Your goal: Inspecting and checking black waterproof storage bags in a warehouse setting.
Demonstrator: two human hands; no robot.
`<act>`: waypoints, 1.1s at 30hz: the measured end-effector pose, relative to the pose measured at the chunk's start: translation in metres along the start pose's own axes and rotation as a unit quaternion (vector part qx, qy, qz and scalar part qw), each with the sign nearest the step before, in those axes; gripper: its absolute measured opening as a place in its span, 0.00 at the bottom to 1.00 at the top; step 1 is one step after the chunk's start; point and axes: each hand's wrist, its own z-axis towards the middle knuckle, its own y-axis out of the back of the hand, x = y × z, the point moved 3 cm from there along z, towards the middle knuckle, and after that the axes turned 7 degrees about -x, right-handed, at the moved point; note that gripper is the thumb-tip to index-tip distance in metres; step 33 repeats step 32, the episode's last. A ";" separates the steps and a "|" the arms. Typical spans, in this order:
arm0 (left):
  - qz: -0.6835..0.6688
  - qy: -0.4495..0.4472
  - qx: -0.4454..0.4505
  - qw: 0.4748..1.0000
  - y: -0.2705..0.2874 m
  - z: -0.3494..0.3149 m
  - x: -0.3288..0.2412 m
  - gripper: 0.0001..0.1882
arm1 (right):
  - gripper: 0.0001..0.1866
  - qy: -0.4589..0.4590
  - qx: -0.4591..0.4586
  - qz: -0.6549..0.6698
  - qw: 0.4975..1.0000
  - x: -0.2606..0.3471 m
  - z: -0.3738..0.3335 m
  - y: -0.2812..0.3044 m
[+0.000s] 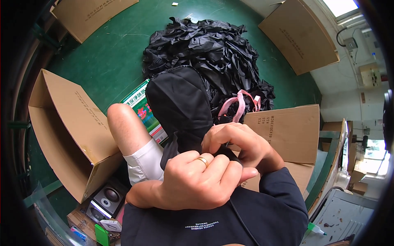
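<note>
left hand (197,180), right hand (236,143) pinch black fabric piece (180,102); long axis points away

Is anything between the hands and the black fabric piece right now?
Nothing visible. The left hand and right hand both grip the lower edge of the black fabric piece directly, which drapes over the knee. The black fabric pile lies beyond.

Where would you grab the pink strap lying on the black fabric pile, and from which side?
Take the pink strap at its raised loop, probably from above. The loop arches up clear of the black fabric pile, while its lower ends run down behind the cardboard box edge. Both the left hand and right hand are busy on the black garment.
</note>
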 end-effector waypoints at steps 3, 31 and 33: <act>-0.022 0.013 -0.010 1.000 0.002 -0.002 0.006 0.23 | 0.14 -0.006 -0.018 0.004 1.000 -0.002 0.007 -0.003; -0.422 0.445 -0.191 0.766 0.005 -0.091 0.126 0.23 | 0.18 -0.213 -0.103 0.329 0.914 -0.045 -0.021 0.045; -0.493 0.483 -0.186 0.700 0.000 -0.094 0.127 0.22 | 0.19 -0.228 -0.108 0.352 0.901 -0.046 -0.021 0.043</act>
